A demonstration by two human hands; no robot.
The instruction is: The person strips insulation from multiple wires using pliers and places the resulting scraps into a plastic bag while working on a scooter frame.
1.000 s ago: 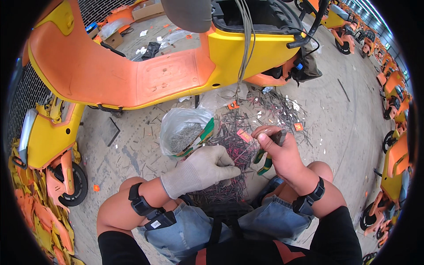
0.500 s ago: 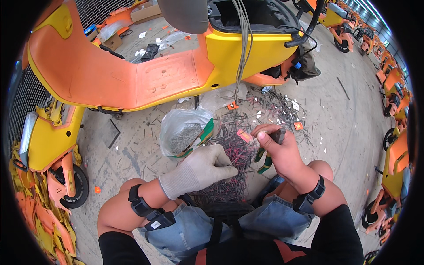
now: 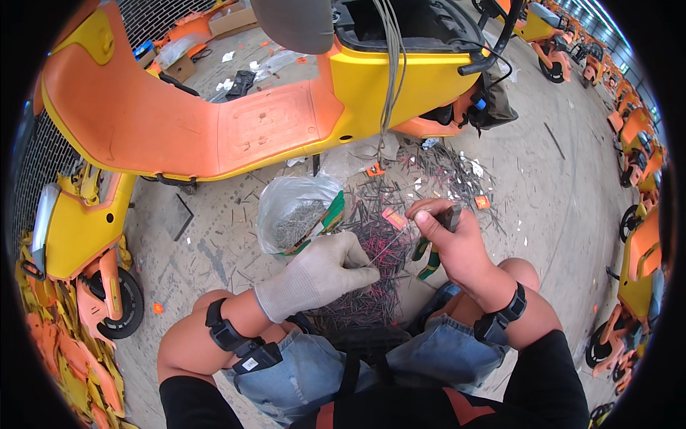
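Note:
My left hand [image 3: 321,275], in a grey-white knit glove, is closed in a pinch on one end of a thin wire [image 3: 386,252]. The wire runs up and right toward my bare right hand [image 3: 450,232]. That hand is closed around pliers with green-and-black handles [image 3: 429,263]; their dark head [image 3: 450,217] shows by the fingers. Thumb and forefinger meet near the wire's far end, but the exact contact is too small to make out. Beneath both hands lies a heap of short black and reddish strips [image 3: 364,297]. A clear plastic bag [image 3: 268,214] of thin grey pieces stands beyond my left hand.
A yellow-and-orange scooter body [image 3: 264,125] spans the space ahead, with grey cables [image 3: 389,71] hanging over it. Another scooter part with a wheel [image 3: 123,304] stands at left, beside piled panels [image 3: 64,357]. More scooters [image 3: 636,279] line the right. Scraps litter the concrete floor.
My left hand has shifted very slightly left, along with a small shift of the whole view. Both hands keep the same grip.

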